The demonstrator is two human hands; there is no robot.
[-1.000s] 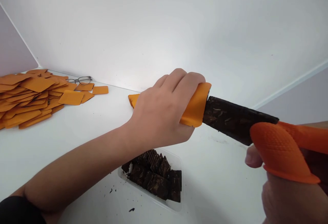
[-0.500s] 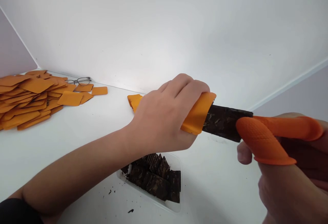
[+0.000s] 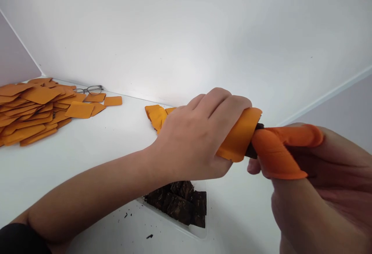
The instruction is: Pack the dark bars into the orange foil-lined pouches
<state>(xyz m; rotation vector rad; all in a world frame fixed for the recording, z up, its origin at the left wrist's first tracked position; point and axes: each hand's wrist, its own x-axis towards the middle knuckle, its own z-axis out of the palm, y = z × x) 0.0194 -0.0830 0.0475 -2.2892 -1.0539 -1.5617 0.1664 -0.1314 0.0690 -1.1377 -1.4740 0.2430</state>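
My left hand is wrapped around an orange paper envelope, whose opening faces right. A flat dark brown piece sits mostly inside it, with only a short end sticking out. My right hand pinches that end between thumb and forefinger, both covered by orange rubber finger cots. Below the left wrist, a clear plastic tub holds several more such dark flat pieces. Behind the left hand, more orange envelopes lie partly hidden.
At the left a big heap of orange envelopes covers the white table. A pair of glasses rests behind it near the white wall. Dark crumbs are scattered beside the tub.
The dark piece has slid leftward into the envelope, so much less of it shows. My right hand has moved left with it, while my left hand has shifted slightly right.
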